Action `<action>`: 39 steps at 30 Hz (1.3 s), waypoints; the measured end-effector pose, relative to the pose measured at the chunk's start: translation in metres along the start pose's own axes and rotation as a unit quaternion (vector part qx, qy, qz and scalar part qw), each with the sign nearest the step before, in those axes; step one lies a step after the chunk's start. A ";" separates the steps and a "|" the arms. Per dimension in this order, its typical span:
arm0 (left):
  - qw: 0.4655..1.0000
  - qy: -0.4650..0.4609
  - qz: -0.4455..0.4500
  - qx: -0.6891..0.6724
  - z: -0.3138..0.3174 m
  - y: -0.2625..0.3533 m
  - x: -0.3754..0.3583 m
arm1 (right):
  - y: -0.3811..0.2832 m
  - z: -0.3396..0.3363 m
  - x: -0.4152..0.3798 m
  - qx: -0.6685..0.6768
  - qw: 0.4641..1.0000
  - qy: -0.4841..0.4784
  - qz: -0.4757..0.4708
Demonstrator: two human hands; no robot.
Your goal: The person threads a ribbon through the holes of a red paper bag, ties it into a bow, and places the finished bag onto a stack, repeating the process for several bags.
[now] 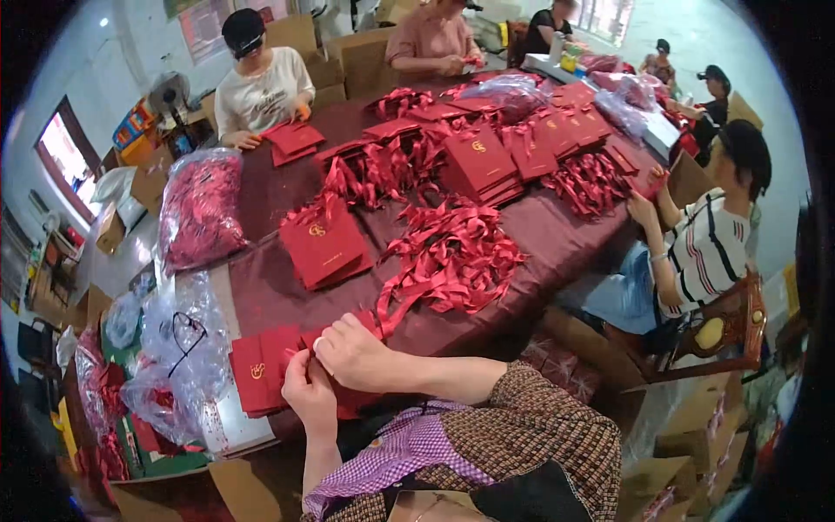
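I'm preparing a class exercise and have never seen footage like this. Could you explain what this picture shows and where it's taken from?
There is no machine here: a person works with bare hands. The single picture comes from a camera on that person's head, looking forward and down, so their sleeves fill the bottom.

The left hand and right hand meet over red material; the fingers hide exactly which part each grips. Beside them lies a red bag with a gold mark.

On the dark red cloth are a heap of red ribbons, stacked red bags and a clear plastic sack. Other people sit or stand around it.
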State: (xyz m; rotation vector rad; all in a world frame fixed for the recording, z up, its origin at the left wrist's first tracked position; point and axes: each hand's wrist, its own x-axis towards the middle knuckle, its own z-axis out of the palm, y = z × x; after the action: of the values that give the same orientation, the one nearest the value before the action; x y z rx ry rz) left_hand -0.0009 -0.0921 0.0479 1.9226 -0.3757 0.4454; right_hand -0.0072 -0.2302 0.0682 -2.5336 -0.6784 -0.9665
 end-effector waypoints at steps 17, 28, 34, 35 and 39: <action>0.977 -0.090 -0.111 -0.160 0.009 -0.027 -0.027 | -0.006 0.011 -0.047 0.153 0.978 0.006 0.142; 0.980 -0.127 -0.122 -0.090 0.058 -0.051 -0.003 | 0.034 0.024 -0.063 0.125 0.982 0.068 0.123; 0.966 -0.112 -0.144 -0.183 0.063 -0.069 -0.012 | 0.047 0.031 -0.067 0.275 0.939 0.135 0.159; 0.966 -0.115 -0.144 -0.182 0.059 -0.062 -0.011 | 0.049 0.032 -0.070 0.317 0.921 0.118 0.192; 0.961 -0.114 -0.177 -0.179 0.056 -0.038 -0.006 | 0.059 0.037 -0.079 0.307 0.918 0.136 0.212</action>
State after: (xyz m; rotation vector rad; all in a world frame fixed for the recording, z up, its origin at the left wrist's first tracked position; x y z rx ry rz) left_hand 0.0186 -0.1294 -0.0056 1.6396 -0.2316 -0.0796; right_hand -0.0073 -0.2855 -0.0215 -1.8356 -0.2641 -0.7707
